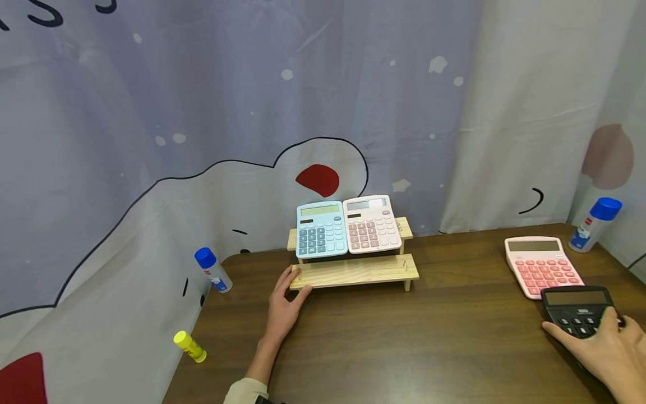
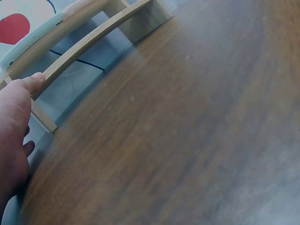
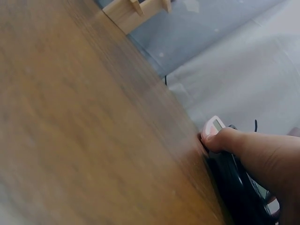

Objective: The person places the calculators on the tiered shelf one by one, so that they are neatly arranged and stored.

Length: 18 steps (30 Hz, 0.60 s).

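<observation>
My left hand (image 1: 282, 315) grips the left end of the lower step of a two-step wooden display stand (image 1: 355, 272), thumb at its front edge. On the upper step, a light blue calculator (image 1: 321, 231) and a pale pink calculator (image 1: 372, 225) lean back side by side. Far to the right, my right hand (image 1: 613, 345) holds a black calculator (image 1: 575, 300) by its sides, the palm covering its lower keys. Just behind it lies a white calculator with pink keys (image 1: 547, 266), its near corner overlapped by the black one. The right wrist view shows the thumb along the black calculator's edge.
A blue-capped glue stick (image 1: 214, 272) stands at the table's left edge, with a yellow glue stick (image 1: 190, 347) nearer the front. Another blue-capped glue stick (image 1: 595, 224) is at the back right corner. A printed curtain (image 1: 404, 112) hangs behind the brown table (image 1: 429, 336).
</observation>
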Each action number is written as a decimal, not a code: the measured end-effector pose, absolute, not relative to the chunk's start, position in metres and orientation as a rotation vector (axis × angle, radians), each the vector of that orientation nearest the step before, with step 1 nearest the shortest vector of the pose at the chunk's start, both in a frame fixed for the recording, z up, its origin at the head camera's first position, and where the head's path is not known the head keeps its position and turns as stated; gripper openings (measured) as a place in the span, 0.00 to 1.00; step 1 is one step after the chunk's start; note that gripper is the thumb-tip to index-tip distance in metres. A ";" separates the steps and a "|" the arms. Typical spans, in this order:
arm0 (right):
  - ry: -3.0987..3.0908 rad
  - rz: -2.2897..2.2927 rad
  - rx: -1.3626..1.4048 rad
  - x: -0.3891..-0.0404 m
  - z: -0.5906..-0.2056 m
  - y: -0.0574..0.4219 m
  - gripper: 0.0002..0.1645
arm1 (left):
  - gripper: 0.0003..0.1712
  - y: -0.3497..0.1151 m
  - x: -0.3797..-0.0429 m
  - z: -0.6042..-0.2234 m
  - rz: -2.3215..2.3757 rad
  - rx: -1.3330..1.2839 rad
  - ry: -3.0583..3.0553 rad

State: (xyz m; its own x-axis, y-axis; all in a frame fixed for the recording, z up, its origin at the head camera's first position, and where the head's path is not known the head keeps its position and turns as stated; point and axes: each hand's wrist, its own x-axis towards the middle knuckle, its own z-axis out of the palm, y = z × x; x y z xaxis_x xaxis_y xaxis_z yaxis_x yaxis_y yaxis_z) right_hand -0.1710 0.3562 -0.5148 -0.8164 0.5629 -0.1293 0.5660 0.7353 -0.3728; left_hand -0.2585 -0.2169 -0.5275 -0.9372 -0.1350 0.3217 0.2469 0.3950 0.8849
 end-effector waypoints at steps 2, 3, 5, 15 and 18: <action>2.926 -0.620 0.944 -0.170 -0.514 0.356 0.79 | 0.31 -0.220 -0.261 -0.532 -1.556 -0.104 -2.316; 2.928 -0.613 0.943 -0.170 -0.513 0.355 0.79 | 0.31 -0.221 -0.262 -0.534 -1.555 -0.108 -2.316; 2.935 -0.599 0.938 -0.170 -0.514 0.354 0.79 | 0.31 -0.222 -0.262 -0.535 -1.553 -0.112 -2.319; 2.958 -0.501 0.930 -0.174 -0.511 0.349 0.81 | 0.33 -0.224 -0.262 -0.534 -1.536 -0.129 -2.339; 3.011 -0.517 0.880 -0.174 -0.510 0.348 0.80 | 0.33 -0.224 -0.262 -0.535 -1.536 -0.131 -2.337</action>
